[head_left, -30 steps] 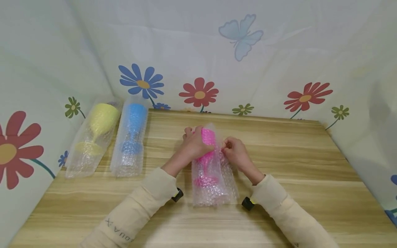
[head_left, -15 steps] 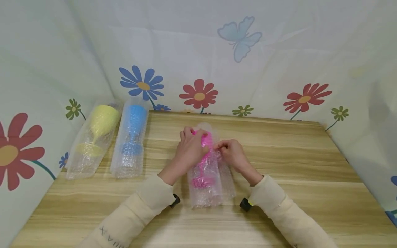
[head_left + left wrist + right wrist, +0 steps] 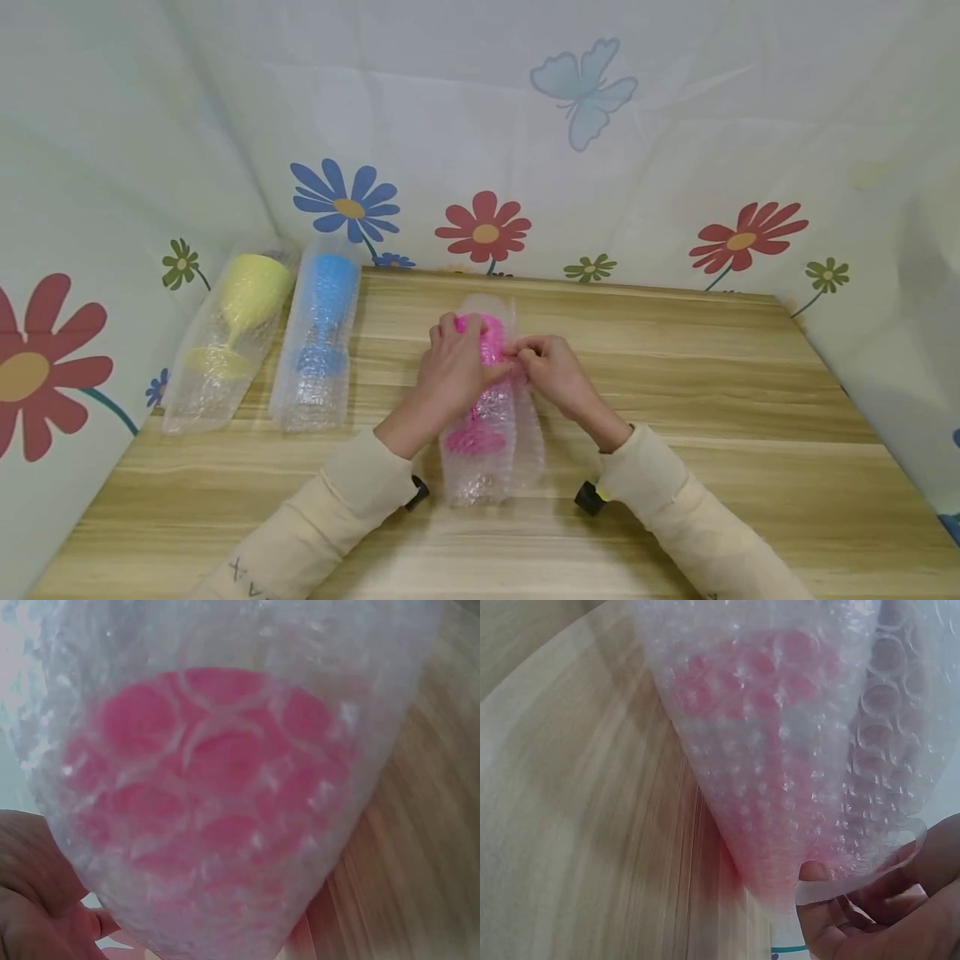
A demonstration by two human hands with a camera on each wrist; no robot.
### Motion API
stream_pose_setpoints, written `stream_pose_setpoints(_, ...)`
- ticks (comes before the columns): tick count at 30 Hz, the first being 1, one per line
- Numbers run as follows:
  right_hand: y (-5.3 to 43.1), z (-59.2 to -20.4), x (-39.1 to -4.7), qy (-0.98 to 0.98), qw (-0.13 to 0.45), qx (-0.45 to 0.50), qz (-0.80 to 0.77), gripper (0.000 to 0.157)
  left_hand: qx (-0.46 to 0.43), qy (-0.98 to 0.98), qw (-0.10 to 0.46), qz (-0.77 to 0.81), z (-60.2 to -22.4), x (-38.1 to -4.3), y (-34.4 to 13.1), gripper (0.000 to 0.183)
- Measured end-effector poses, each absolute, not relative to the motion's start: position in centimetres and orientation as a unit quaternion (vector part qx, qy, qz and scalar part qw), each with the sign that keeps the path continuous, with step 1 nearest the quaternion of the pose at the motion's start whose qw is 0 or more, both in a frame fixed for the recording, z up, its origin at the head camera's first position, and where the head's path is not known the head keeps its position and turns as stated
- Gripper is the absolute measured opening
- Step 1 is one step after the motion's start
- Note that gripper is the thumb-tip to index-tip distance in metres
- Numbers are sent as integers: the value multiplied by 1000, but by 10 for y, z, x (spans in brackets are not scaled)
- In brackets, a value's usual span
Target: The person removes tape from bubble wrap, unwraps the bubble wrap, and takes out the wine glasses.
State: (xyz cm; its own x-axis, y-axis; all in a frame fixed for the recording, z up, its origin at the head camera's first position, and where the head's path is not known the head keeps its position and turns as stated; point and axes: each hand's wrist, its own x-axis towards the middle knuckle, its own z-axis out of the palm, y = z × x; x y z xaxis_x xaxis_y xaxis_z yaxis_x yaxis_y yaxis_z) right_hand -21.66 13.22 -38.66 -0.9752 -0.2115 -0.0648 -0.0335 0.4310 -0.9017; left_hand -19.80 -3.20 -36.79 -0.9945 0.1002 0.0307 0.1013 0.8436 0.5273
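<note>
A bright pink goblet [image 3: 491, 337] lies in bubble wrap [image 3: 489, 404] at the middle of the table, its foot toward me. My left hand [image 3: 456, 362] grips the wrapped bowl from the left, thumb across its front. On the other side, my right hand [image 3: 558, 375] pinches a strip of clear tape [image 3: 840, 889] at the wrap's edge. A loose flap of the wrap hangs out to the right, below that hand. The pink foot [image 3: 217, 765] shows through the bubbles in the left wrist view.
On the left of the wood-grain table [image 3: 675, 400] lie a yellow goblet [image 3: 253, 287] and a blue goblet [image 3: 332, 287], each in bubble wrap. Behind stands a white cloth backdrop [image 3: 450, 108] with printed flowers and a butterfly.
The wrapped pink goblet has shifted and turned a little to the left. Both hands have moved left with it, and the loose flap on its right shows narrower.
</note>
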Motion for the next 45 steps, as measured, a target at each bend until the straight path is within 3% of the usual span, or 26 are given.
stream_pose_setpoints(15, 139, -376, -218, 865, 93, -48, -491, 17, -38, -956, 12, -292, -374, -197, -39, 74)
stream_pose_setpoints(23, 146, -384, -218, 873, 96, -67, -473, 13, -70, -960, 5, -270, -375, -193, -41, 47)
stream_pose_setpoints(28, 149, -389, -219, 883, 98, -72, -453, 13, -87, -964, 14, -252, -377, -190, -42, 42)
stream_pose_setpoints(35, 150, -393, -219, 886, 106, -63, -447, 14, -61, -973, 8, -223, -380, -189, -41, 55)
stream_pose_setpoints(39, 152, -395, -220, 890, 104, -67, -439, 14, -52, -975, 29, -214, -383, -191, -42, 52)
stream_pose_setpoints(45, 156, -396, -220, 888, 102, -67, -443, 15, -43, -961, 28, -272, -383, -194, -50, 60)
